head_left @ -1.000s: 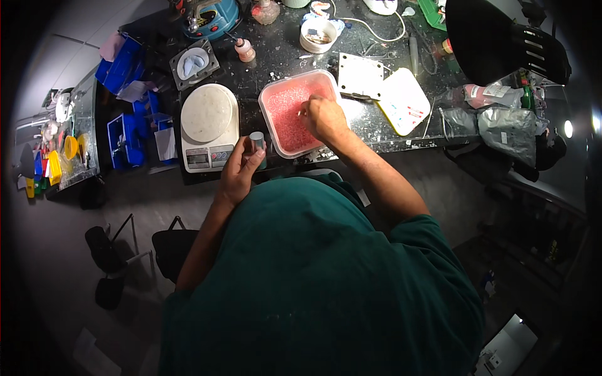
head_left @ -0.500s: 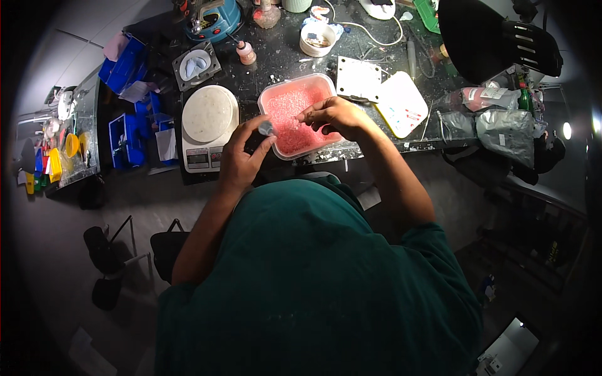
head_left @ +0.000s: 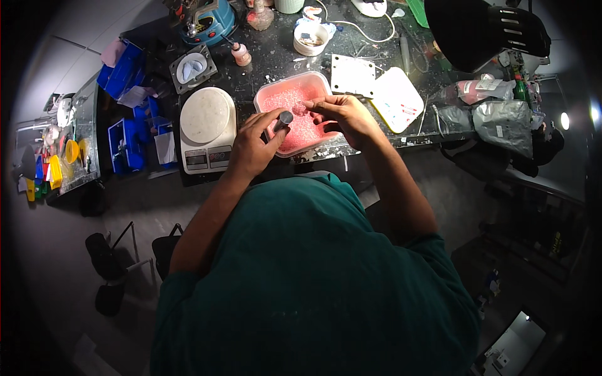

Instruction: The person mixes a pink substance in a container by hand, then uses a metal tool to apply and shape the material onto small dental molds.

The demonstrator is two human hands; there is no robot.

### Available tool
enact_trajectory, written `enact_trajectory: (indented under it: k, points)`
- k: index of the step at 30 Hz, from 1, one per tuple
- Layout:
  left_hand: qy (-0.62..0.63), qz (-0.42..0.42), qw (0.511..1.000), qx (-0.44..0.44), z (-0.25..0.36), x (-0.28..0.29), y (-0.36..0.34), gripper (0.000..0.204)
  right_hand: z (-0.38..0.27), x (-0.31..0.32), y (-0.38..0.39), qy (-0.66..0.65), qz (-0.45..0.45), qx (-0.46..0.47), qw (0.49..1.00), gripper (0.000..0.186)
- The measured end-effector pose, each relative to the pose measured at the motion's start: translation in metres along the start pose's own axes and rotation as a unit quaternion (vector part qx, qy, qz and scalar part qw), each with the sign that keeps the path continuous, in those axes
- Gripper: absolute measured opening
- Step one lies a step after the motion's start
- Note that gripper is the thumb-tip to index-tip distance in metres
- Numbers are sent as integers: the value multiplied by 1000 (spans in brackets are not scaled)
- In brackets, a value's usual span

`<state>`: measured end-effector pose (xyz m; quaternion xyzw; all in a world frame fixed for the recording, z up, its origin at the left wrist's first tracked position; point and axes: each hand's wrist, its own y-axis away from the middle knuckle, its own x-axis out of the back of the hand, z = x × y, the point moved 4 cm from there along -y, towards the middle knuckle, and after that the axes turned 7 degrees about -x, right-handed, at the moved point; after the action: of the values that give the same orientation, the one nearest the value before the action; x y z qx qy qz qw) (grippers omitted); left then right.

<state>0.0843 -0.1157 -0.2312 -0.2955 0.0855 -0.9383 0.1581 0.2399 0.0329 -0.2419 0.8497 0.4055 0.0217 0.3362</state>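
A clear plastic tub (head_left: 321,78) of pink granules (head_left: 283,99) sits near the bench's front edge. At the tub's near left side, my left hand (head_left: 254,145) is closed round a small grey metal cylinder (head_left: 286,118), its round end facing up. Over the right part of the tub, my right hand (head_left: 348,116) has thumb and fingertips drawn together above the granules. A small translucent pinkish piece (head_left: 300,108) shows at those fingertips; what it is cannot be made out.
Left of the tub stands a white digital scale (head_left: 207,119). Right of it lie a white plate with corner holes (head_left: 352,75) and a white tub lid (head_left: 401,99). Behind are a white bowl (head_left: 310,40) and a small pink bottle (head_left: 241,55). A black lamp hood (head_left: 464,37) hangs at the right.
My left hand has moved right and tipped the metal cylinder, bringing it over the tub's edge. My right hand remains over the tub, with the translucent piece now plainer at its fingertips.
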Motion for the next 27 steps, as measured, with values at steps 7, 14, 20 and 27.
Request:
enact_trajectory:
  k: [7, 14, 20, 27]
  points:
    - [17, -12, 1000, 11, 1, 0, -2, 42, 0, -9, 7, 3, 3, -2, 1000, 19]
    - [7, 7, 1000, 10, 0, -3, -2, 38, -1, -23, 10, 53, 74, 50, 995, 19]
    - [6, 8, 1000, 2, 0, -5, -6, 34, -4, -48, 35, 422, 193, 397, 792, 26]
    - [5, 19, 1000, 6, -8, -5, -5, 33, 4, -32, 17, 408, 261, 403, 777, 16]
